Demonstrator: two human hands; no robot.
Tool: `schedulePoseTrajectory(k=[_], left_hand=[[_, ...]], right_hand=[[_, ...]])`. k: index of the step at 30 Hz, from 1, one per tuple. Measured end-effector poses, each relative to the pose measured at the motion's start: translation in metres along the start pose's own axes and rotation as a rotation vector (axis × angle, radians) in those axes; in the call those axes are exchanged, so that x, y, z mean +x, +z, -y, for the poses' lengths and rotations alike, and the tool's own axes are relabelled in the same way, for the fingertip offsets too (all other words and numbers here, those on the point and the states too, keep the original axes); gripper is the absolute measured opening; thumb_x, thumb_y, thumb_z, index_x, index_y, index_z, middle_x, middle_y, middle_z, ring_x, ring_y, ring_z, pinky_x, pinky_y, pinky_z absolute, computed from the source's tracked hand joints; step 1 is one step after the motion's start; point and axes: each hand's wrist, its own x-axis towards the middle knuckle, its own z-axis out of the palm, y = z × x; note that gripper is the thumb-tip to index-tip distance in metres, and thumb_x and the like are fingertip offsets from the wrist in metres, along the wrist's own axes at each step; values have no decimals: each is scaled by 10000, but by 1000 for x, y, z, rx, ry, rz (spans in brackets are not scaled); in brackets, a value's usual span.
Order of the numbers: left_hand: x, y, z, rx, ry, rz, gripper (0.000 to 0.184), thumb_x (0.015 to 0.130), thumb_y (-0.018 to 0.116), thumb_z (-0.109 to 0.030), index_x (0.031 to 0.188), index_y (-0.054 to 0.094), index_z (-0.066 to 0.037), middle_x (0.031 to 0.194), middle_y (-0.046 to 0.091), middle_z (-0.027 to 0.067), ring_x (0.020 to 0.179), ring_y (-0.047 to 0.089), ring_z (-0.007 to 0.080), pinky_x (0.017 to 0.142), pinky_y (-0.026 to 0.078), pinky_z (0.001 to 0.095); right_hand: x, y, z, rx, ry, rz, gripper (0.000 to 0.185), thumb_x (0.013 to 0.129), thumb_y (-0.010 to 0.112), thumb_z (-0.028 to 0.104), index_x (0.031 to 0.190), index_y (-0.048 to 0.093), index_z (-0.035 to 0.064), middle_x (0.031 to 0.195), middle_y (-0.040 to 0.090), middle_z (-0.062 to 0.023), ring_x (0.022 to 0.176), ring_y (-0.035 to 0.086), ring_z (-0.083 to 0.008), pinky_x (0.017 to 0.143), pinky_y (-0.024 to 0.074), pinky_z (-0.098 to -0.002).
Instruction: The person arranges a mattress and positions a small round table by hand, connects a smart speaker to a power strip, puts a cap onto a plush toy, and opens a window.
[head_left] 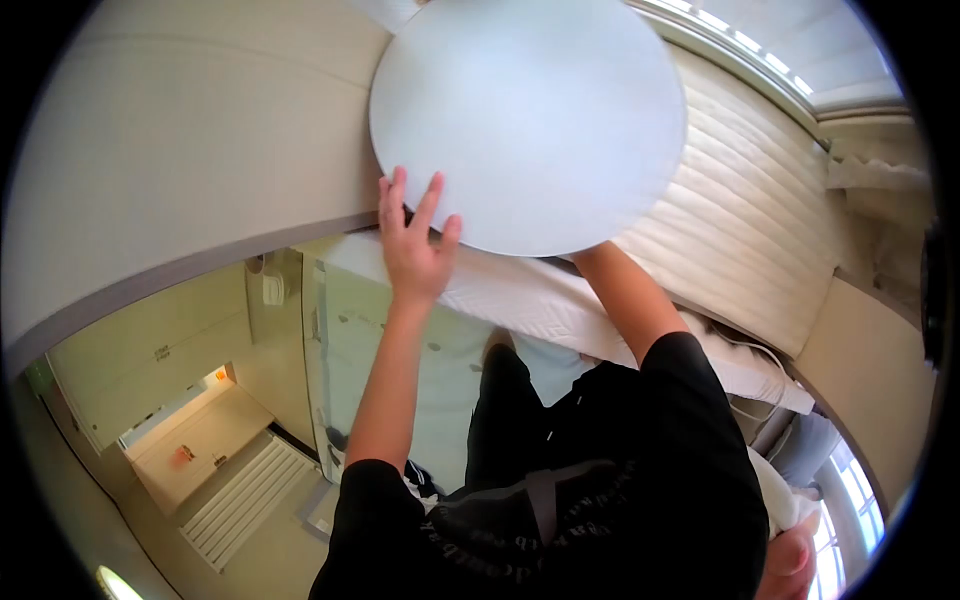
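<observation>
A round, flat white board (pixel 530 120), like a small tabletop, fills the top centre of the head view. My left hand (pixel 415 245) lies at its lower left edge, fingers spread and fingertips resting on the rim. From the right, my right forearm (pixel 630 295) reaches in under the board's near edge. The board hides my right hand, so its fingers and grip do not show. What supports the board underneath is out of sight too.
A cream quilted pad (pixel 745 190) stretches to the right, below a bright window (pixel 750 40). At left is a broad beige panel (pixel 190 130) with a grey edge. A pale cable (pixel 755 350) hangs at right. A slatted rack (pixel 240 500) stands lower left.
</observation>
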Motion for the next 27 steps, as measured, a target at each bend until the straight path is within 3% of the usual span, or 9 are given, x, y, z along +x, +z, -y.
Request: schedulePoseTrajectory(k=[15,18,21,24,27], left_hand=[[7,20,-8,-114,-26,-9,485,942,685,-371,1393,669,-193,1612,374,164,1487,318,454,1184,334,534],[7,18,-7,-100,-16,13,498,958,675,-387,1411,650,-182,1618,344,201,1493,303,457,1190,326,525],[7,18,-9,-144,-8,25,612,980,656,-346,1526,503,-114,1607,323,262,1494,293,469,1193,320,514],[9,18,-7,-389,-215,-44,738,994,631,-252,1609,286,-35,1606,307,292,1494,314,429,1193,323,484],[11,27,23,-575,-303,47,825,963,649,-220,1632,192,-62,1617,296,282,1458,384,423,1156,389,476]], right_hand=[[4,-34,-10,-170,181,142,392,979,678,233,1332,642,67,1320,647,-178,1200,602,-328,1038,487,-418],[11,-34,-9,-168,192,142,391,977,681,226,1333,643,70,1330,643,-174,1208,597,-323,1045,482,-416],[7,-32,-6,-158,201,138,390,975,684,219,1334,644,73,1340,639,-170,1216,592,-319,1052,477,-414],[-9,-26,2,-122,209,131,389,973,687,212,1335,645,76,1350,634,-165,1225,586,-314,1059,472,-413],[-27,-22,10,-38,230,132,388,971,691,205,1336,646,80,1360,630,-161,1233,581,-310,1066,467,-411]])
